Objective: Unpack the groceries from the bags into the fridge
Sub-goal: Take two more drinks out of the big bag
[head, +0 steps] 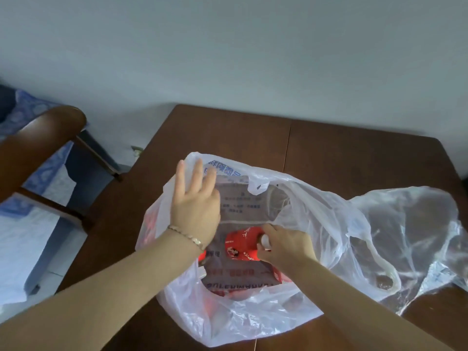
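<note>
Two hands: in my white plastic bag (228,323)
Left hand (195,211): fingers spread, pressing rim
Right hand (288,245): gripping red white-capped carton (240,245)

A dark brown wooden table (354,153) is carrying everything here, with a thin seam running across its top from the far edge toward the near side. Two plastic bags are lying directly on it. A white printed bag (228,320) is sitting at the near middle with its mouth gaping upward, and a clear crumpled bag (410,224) is sprawling flat beside it on the right, touching it.
</note>
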Demonstrator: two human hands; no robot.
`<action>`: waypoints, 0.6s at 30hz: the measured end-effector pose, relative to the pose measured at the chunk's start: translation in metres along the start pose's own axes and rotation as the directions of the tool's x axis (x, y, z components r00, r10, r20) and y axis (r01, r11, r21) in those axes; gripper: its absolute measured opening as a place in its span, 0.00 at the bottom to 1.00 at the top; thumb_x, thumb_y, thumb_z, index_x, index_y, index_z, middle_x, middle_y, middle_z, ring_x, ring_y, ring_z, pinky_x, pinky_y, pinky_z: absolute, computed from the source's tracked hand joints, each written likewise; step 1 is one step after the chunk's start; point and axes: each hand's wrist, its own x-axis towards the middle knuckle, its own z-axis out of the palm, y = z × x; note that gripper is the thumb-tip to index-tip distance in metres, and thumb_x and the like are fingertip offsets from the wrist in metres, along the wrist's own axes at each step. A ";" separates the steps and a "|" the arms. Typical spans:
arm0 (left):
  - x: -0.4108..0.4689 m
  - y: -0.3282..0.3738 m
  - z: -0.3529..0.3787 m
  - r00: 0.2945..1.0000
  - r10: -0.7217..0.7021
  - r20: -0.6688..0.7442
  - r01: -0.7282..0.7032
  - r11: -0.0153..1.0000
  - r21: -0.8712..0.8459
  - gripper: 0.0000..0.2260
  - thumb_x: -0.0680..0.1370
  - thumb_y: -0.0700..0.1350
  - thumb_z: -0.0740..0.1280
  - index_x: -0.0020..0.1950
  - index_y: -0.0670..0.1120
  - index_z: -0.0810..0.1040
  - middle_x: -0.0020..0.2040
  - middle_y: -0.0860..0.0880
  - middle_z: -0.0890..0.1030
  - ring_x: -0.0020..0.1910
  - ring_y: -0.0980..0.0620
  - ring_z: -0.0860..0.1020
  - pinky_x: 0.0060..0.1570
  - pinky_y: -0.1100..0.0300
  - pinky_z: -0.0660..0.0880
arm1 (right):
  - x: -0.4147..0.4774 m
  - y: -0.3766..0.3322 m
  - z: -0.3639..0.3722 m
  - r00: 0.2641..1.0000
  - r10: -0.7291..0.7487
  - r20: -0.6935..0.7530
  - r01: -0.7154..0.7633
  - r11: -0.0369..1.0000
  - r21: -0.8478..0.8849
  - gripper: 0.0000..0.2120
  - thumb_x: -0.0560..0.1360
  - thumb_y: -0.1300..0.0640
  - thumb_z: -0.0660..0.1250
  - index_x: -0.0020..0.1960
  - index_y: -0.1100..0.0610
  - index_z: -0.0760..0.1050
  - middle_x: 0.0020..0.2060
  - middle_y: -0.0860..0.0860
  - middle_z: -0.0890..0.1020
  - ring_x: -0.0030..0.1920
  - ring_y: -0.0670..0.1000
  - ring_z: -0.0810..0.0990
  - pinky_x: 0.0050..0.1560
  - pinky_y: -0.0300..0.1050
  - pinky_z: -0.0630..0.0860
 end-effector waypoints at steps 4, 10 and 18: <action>0.031 -0.057 0.024 0.899 -0.240 0.365 0.194 0.968 0.159 0.28 0.76 0.62 0.58 0.71 0.48 0.65 0.69 0.46 0.69 0.71 0.45 0.62 0.72 0.41 0.45 | -0.001 -0.010 0.005 1.000 -0.027 0.012 0.028 0.998 -0.054 0.20 0.77 0.41 0.53 0.62 0.53 0.67 0.54 0.49 0.78 0.51 0.54 0.79 0.39 0.43 0.70; 0.034 -0.088 0.064 0.861 -0.137 0.490 0.136 0.990 0.037 0.38 0.72 0.60 0.66 0.75 0.62 0.46 0.77 0.46 0.49 0.75 0.40 0.48 0.69 0.32 0.45 | -0.005 -0.022 -0.005 0.994 -0.016 0.107 0.026 0.995 -0.093 0.23 0.76 0.38 0.54 0.63 0.52 0.66 0.56 0.49 0.79 0.52 0.54 0.79 0.41 0.43 0.70; 0.049 -0.080 0.094 0.733 0.498 0.464 -0.653 0.707 0.272 0.34 0.79 0.39 0.62 0.77 0.50 0.44 0.73 0.47 0.63 0.76 0.44 0.44 0.58 0.37 0.28 | 0.009 -0.066 -0.061 0.986 0.151 0.072 -0.159 0.978 0.132 0.17 0.73 0.38 0.60 0.55 0.47 0.68 0.47 0.44 0.81 0.45 0.48 0.79 0.46 0.41 0.76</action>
